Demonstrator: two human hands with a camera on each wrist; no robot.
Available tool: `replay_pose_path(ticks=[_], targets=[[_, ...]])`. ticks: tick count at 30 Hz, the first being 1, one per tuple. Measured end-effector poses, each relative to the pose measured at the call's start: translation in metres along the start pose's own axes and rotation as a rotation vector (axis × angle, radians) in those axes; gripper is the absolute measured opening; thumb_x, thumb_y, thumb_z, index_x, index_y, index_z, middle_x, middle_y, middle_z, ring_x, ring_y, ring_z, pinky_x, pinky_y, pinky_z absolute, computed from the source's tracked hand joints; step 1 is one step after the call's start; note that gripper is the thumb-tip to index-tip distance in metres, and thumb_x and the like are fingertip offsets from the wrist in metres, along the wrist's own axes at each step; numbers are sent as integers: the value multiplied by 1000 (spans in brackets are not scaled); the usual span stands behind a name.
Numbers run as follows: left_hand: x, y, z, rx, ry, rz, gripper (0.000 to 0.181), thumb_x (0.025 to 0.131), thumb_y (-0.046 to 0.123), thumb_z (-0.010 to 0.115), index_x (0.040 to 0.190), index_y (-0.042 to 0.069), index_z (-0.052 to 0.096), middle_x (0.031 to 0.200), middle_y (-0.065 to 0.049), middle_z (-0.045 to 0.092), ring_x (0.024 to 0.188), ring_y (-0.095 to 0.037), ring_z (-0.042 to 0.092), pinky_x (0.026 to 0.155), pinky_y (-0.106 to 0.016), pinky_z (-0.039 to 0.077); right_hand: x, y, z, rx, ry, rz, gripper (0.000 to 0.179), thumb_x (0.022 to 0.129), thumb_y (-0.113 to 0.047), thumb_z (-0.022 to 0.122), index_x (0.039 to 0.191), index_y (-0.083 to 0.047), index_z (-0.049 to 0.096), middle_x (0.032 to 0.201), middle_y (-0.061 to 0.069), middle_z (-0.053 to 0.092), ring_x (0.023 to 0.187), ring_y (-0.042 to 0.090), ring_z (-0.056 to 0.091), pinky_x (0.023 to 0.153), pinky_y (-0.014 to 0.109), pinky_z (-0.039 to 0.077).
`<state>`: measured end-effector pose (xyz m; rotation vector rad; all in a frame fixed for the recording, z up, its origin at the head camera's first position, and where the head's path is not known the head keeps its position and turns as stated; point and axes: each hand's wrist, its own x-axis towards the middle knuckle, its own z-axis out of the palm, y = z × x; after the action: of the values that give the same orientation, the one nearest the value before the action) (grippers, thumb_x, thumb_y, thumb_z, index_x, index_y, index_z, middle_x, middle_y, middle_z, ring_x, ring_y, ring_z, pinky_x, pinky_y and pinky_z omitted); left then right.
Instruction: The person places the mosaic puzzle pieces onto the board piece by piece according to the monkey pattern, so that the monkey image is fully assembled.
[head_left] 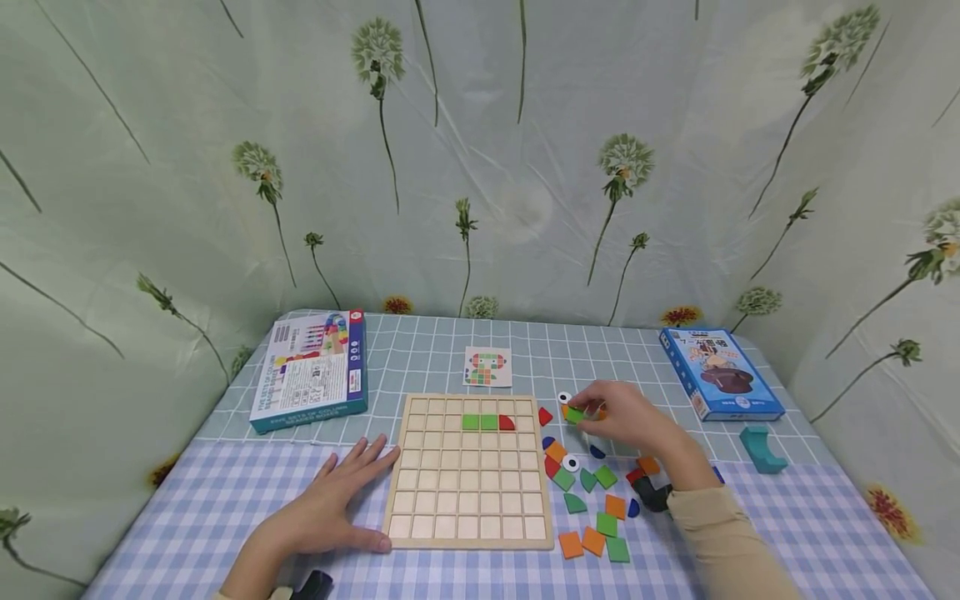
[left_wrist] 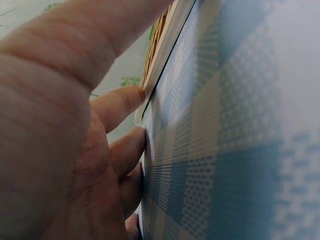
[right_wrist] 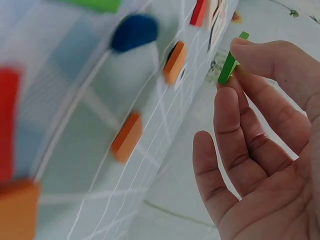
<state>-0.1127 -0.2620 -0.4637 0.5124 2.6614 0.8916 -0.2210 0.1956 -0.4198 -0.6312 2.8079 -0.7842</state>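
Green and thin, the tile [head_left: 575, 415] was pinched in the right hand [head_left: 621, 414], just right of the board [head_left: 469, 481] and roughly level with its coloured row [head_left: 489, 422], while the left hand [head_left: 341, 504] lay spread at the opposite edge.

Board [head_left: 468, 478] in the middle, three tiles [head_left: 489, 422] in its second-farthest row! Left hand [head_left: 322, 510] at its left edge, card [head_left: 487, 367] just beyond, loose pieces [head_left: 605, 477] right, right hand [head_left: 633, 414] at their far end; left box [head_left: 311, 367] far left, right box [head_left: 722, 375] far right, block [head_left: 762, 451] before it.
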Motion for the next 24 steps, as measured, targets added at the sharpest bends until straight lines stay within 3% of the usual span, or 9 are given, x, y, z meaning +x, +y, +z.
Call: replay_pose_path(ticks=[6, 20, 24], targets=[[1, 0, 0, -8, -3, -10, 119, 70, 63, 93, 169, 24, 38, 180, -14, 21, 166, -52, 7, 123, -83, -3, 18, -16, 6, -14, -6, -98, 26, 93, -10, 81, 119, -7, 81, 105, 0, 77, 91, 16, 65, 92, 42, 63], [1, 0, -1, 1, -8, 1, 119, 71, 64, 92, 169, 22, 38, 180, -15, 21, 166, -53, 7, 122, -84, -1, 57, -61, 35, 32, -95, -267, 23, 95, -10, 79, 118, -7, 81, 111, 4, 78, 94, 14, 71, 80, 21, 59], [0, 2, -1, -1, -8, 8, 119, 71, 63, 93, 169, 22, 38, 180, -15, 22, 165, -53, 8, 122, -84, -1, 67, -74, 44, 18, -123, -303, 24, 95, -10, 80, 119, -6, 81, 111, 5, 77, 95, 16, 72, 81, 21, 58]])
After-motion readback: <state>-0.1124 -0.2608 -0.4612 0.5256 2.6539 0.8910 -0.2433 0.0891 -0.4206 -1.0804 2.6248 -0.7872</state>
